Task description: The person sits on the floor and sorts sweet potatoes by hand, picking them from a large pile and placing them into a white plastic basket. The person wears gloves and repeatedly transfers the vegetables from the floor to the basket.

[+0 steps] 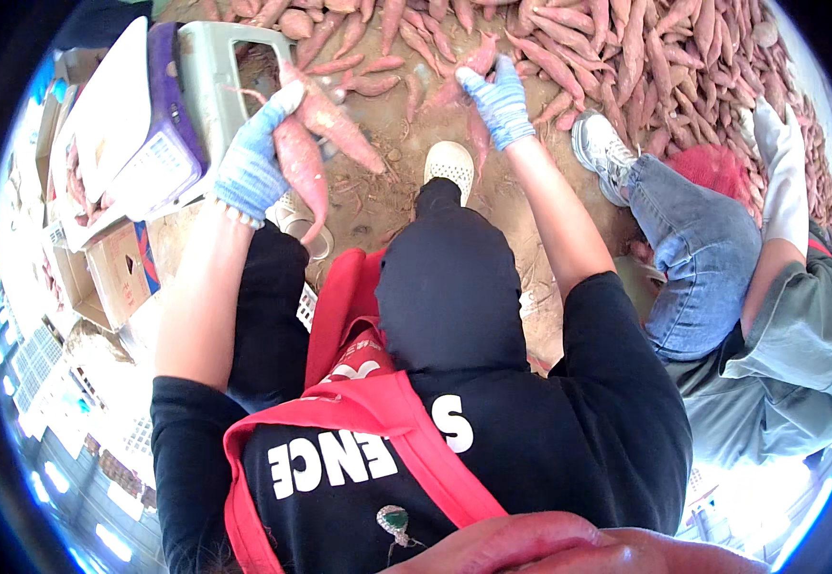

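My left hand (251, 167), in a pale blue knitted glove, is closed round the upper ends of two sweet potatoes. One sweet potato (302, 170) hangs down with its thin tail toward my knee; the other sweet potato (339, 126) slants away to the right. Farther right and forward, my right hand (500, 103), gloved alike, is closed on a pinkish sweet potato (480, 57) above the dirt floor. Another reddish root (478, 139) shows just below that hand; whether the hand touches it, I cannot tell.
A large heap of sweet potatoes (665, 57) spreads across the far right. A grey-white plastic crate (201, 72) stands left, beside a purple-edged container (172, 124) and a cardboard box (120, 273). A person in jeans (693, 239) sits at the right, gloved hand (777, 143) near the heap.
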The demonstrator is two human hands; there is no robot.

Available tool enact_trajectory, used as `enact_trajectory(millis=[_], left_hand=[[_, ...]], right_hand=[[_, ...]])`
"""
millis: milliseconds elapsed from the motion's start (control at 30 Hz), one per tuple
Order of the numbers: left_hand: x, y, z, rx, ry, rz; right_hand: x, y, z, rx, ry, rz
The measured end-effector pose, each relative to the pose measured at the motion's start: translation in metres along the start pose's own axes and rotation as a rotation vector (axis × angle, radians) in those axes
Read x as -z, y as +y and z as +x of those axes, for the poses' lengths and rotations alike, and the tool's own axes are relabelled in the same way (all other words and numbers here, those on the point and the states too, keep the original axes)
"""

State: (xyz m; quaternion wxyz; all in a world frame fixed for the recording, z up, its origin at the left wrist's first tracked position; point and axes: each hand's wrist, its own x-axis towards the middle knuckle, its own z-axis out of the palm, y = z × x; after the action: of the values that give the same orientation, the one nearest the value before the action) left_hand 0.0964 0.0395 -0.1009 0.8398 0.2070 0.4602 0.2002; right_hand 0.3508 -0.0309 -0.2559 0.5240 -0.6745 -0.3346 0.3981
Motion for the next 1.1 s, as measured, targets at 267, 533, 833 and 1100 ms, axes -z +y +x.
enact_trajectory(millis=[267, 533, 833, 1100], left_hand=[[-0.031, 0.014, -0.044, -0.286, -0.222, -0.281], [-0.012, 0.004, -0.117, -0.778, -0.891, -0.345], [0.063, -0.058, -0.273, -0.996, -0.548, -0.883], [0.270, -0.203, -0.309, -1.106, 0.273, -0.828]], right_hand=[[-0.048, -0.180, -0.012, 0.231, -0.516, 0.293], [-0.123, -0.274, -0.068, -0.138, -0.726, 0.131], [-0.218, -0.296, -0.231, 0.343, -0.871, 0.443], [-0.209, -0.270, -0.216, 0.283, -0.772, 0.238]])
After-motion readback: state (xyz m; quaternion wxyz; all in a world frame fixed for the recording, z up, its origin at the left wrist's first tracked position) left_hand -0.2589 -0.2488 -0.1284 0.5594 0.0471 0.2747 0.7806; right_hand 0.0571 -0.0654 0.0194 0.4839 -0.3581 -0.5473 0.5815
